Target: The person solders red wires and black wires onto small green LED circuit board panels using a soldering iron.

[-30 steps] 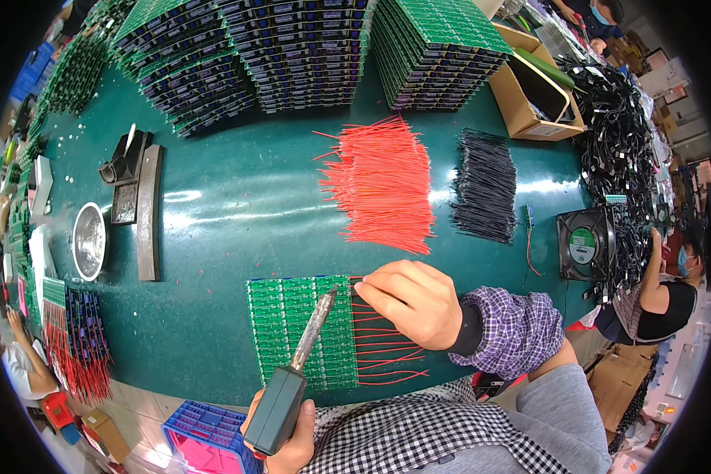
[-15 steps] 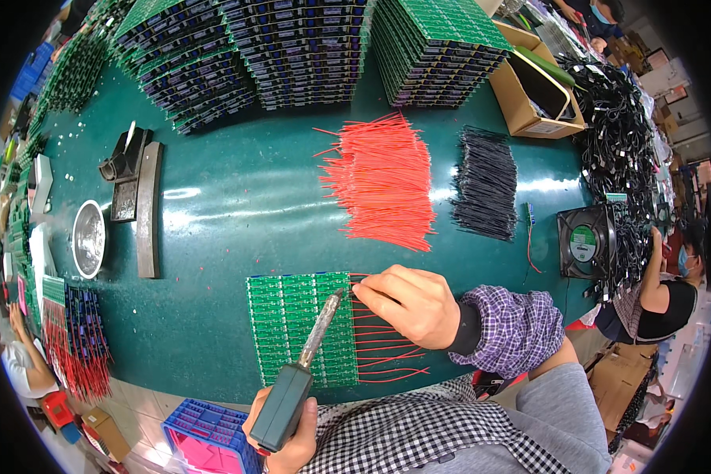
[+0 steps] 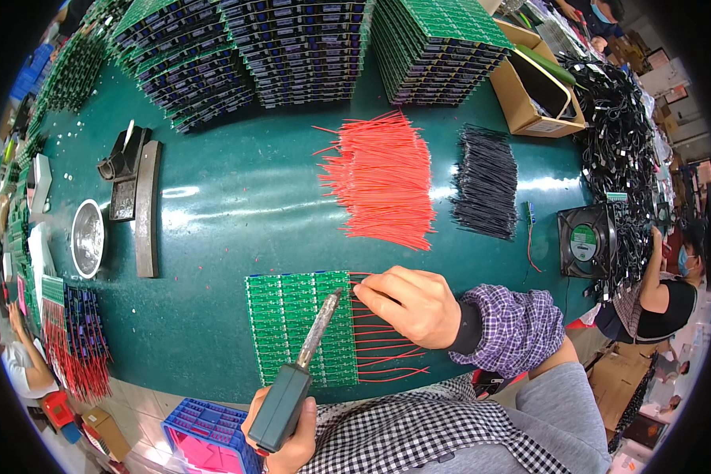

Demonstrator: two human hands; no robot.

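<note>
My left hand (image 3: pixel 286 438) is closed around the grey-green handle of a soldering iron (image 3: pixel 317 336). Its tip meets the upper right edge of a green circuit board panel (image 3: pixel 292 328) lying flat on the table. At that same edge, my right hand (image 3: pixel 415 306) pinches a thin wire, mostly covered by the fingers. Several red wires (image 3: pixel 389 354) stick out from the panel's right side below and under this hand. Beyond the panel lie a heap of loose red wires (image 3: pixel 383 182) and a smaller bundle of black wires (image 3: pixel 484 182).
Tall stacks of circuit panels (image 3: pixel 300 59) line the far side of the green table (image 3: pixel 213 237). A metal bowl (image 3: pixel 88 238) and dark metal block (image 3: pixel 148 209) stand left; a fan (image 3: pixel 583 242), tangled black cables (image 3: pixel 620 134) and cardboard box (image 3: pixel 529 107) stand right. Other people work nearby.
The iron's tip and both hands stay almost in place; only a very slight shift of the picture shows.
</note>
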